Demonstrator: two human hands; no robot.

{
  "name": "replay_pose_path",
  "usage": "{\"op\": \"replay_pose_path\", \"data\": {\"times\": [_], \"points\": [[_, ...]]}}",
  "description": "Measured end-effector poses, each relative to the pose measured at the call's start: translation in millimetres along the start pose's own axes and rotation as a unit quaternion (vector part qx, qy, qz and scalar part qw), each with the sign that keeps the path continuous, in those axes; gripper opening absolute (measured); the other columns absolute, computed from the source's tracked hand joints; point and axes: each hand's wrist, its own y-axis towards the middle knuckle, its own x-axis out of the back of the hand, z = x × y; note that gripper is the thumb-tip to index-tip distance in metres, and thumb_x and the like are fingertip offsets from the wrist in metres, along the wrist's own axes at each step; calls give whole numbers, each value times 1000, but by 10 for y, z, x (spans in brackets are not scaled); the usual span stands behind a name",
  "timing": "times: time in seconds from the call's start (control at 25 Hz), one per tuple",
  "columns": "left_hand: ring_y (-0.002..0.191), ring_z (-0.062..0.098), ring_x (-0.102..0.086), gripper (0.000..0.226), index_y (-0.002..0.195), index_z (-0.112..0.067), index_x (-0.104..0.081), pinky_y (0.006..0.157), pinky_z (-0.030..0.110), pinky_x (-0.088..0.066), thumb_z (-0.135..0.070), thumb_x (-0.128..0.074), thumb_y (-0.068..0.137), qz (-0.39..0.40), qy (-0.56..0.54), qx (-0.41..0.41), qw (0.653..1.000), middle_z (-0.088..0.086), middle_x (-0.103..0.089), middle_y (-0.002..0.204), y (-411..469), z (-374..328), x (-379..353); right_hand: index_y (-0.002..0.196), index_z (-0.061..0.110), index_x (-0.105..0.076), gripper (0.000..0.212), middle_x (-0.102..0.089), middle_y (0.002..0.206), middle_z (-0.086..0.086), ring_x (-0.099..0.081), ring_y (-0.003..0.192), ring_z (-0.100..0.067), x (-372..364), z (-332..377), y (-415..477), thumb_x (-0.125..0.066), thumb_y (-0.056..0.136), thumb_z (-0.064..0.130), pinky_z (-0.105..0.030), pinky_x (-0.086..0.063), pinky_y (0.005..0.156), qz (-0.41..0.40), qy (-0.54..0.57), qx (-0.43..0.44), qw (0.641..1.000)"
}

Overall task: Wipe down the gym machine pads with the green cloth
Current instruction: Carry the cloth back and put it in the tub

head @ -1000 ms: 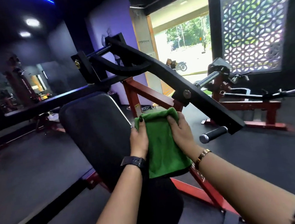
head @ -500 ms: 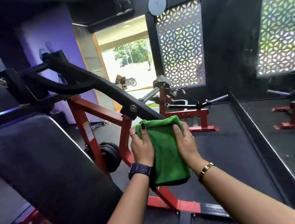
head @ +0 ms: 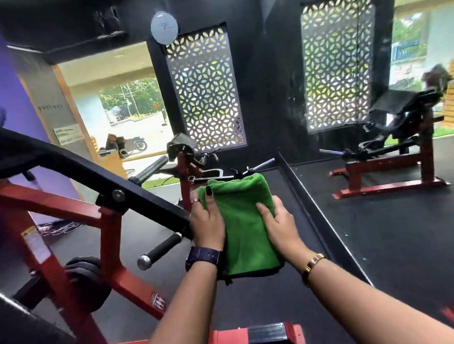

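A folded green cloth (head: 241,221) is held in mid-air in front of me, clear of any pad. My left hand (head: 207,220) grips its left edge, fingers curled over the top corner. Against the cloth's right side lies my right hand (head: 280,226), thumb on the front. The black machine pad (head: 15,337) fills the lower left corner, apart from the cloth. The machine's black lever arm (head: 84,171) runs from upper left down toward my left hand, ending near a black handle grip (head: 159,250).
The red machine frame (head: 55,216) and its base bar (head: 256,336) stand below and left. Black weight plates (head: 87,281) hang on the frame. A second red machine (head: 189,173) stands ahead. A wall mirror (head: 388,153) covers the right side above a black floor edge.
The view has swung right, so the black pad slid to the lower left corner. Both hands keep hold of the cloth, which is now away from the pad.
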Motion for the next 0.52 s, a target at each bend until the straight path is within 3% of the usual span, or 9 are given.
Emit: {"op": "replay_pose_path", "data": {"times": [0.12,0.2,0.24,0.32,0.4,0.52], "points": [[80,25,-58,25,112,-3,-51,66,24,-35,-22,-45,97,-7,-19,14,1000,8,-61,86,-64,-143,-487,106,14,-53,19,-62,83,3,-58,80,-19,396,-164,209,-48,97,29,-27,-37,66,-50,-40,-2,998],[70,7,-54,14,107,-8,-48,62,20,-34,-14,-48,95,-3,-62,37,997,-7,-54,79,-117,-292,-789,107,10,-51,22,-58,77,4,-56,76,-22,636,-277,354,-45,98,29,-29,-35,64,-80,-58,9,995],[64,-4,-52,12,105,-12,-46,59,18,-35,-12,-49,94,6,-84,46,995,-11,-52,78,-137,-346,-920,106,8,-51,23,-56,74,6,-55,74,-22,740,-322,418,-44,98,29,-29,-34,63,-93,-62,16,994],[70,-10,-56,20,109,-14,-46,60,12,-40,-23,-51,92,42,-156,73,984,-9,-57,86,-177,-383,-1215,107,6,-50,24,-54,71,9,-54,72,-21,962,-419,581,-43,98,28,-29,-33,62,-103,-59,23,993],[90,2,-61,52,116,-13,-52,77,18,-48,-51,-48,81,99,-186,121,970,-3,-64,101,-198,-302,-1527,106,4,-51,24,-53,71,10,-53,70,-20,1157,-535,748,-43,99,26,-29,-34,63,-104,-55,28,993],[99,23,-64,74,103,-14,-66,93,45,-49,-75,-47,66,160,-155,204,953,6,-70,102,-320,44,-2003,105,2,-51,21,-51,71,16,-51,65,-10,1398,-727,921,-44,99,21,-25,-31,63,-113,-50,26,992]]}}
